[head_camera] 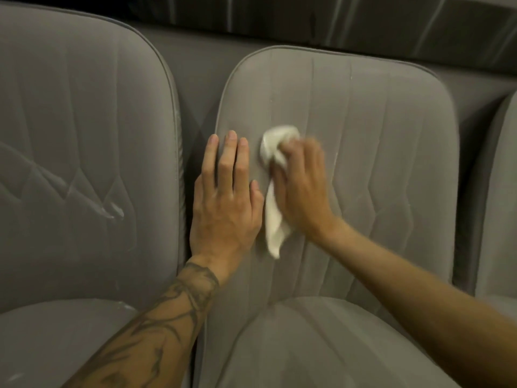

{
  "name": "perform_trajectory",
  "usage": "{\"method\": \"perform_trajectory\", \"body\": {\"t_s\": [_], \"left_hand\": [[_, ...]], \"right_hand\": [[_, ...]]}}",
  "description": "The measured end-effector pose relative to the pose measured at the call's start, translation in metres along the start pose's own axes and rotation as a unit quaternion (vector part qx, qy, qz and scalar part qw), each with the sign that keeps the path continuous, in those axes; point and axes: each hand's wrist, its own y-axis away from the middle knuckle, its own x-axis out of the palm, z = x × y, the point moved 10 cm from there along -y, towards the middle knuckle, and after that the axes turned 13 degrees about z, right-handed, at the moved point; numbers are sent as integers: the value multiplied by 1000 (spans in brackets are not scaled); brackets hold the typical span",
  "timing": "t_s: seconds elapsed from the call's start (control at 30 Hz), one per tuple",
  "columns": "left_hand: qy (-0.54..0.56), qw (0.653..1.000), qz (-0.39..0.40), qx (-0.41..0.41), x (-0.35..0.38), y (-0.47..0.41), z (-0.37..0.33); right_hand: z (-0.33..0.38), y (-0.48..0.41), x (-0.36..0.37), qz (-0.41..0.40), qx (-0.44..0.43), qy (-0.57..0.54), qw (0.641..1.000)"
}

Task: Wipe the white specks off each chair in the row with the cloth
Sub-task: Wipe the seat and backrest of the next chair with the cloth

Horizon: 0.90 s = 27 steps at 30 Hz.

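Observation:
A row of grey padded chairs fills the view. My right hand (pixel 300 186) grips a bunched white cloth (pixel 275 217) against the backrest of the middle chair (pixel 377 141), left of its centre; the hand is blurred. One end of the cloth hangs down below the hand. My left hand (pixel 225 197) lies flat with straight fingers on the same backrest near its left edge, just beside the cloth. Faint white streaks show on the middle backrest to the right of my right hand. The left chair (pixel 78 141) carries white marks on its backrest and seat.
A third chair (pixel 500 191) shows at the right edge. A narrow gap separates the left and middle chairs. Behind the backrests runs a grey band and a dark wall (pixel 307 18). The middle seat cushion (pixel 321 345) lies below my arms.

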Motion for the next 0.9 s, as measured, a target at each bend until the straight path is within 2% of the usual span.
{"method": "perform_trajectory", "body": {"t_s": [0.1, 0.27, 0.33, 0.47, 0.57, 0.63, 0.73, 0.8, 0.9], "left_hand": [[13, 1000, 4, 2, 1, 0, 1], [24, 1000, -5, 5, -1, 0, 1], [33, 999, -9, 6, -1, 0, 1], [85, 996, -17, 12, -3, 0, 5], [125, 992, -7, 5, -9, -2, 11], [107, 994, 7, 17, -20, -4, 15], [48, 996, 36, 62, -30, -5, 29], [16, 998, 53, 37, -31, -5, 56], [-21, 996, 82, 40, -21, 0, 80]], "right_hand": [[3, 24, 8, 60, -45, 23, 997], [-26, -96, -41, -76, 66, 42, 994], [-20, -101, -38, -87, 74, 24, 993], [11, -12, 3, -5, 11, -13, 1000], [21, 36, 21, 68, 21, -19, 997], [20, 14, 10, 63, 19, -4, 998], [13, -69, -20, 0, 38, 12, 999], [10, -114, -37, -36, 66, 2, 997], [35, -106, -23, -8, 45, -27, 999]]}}
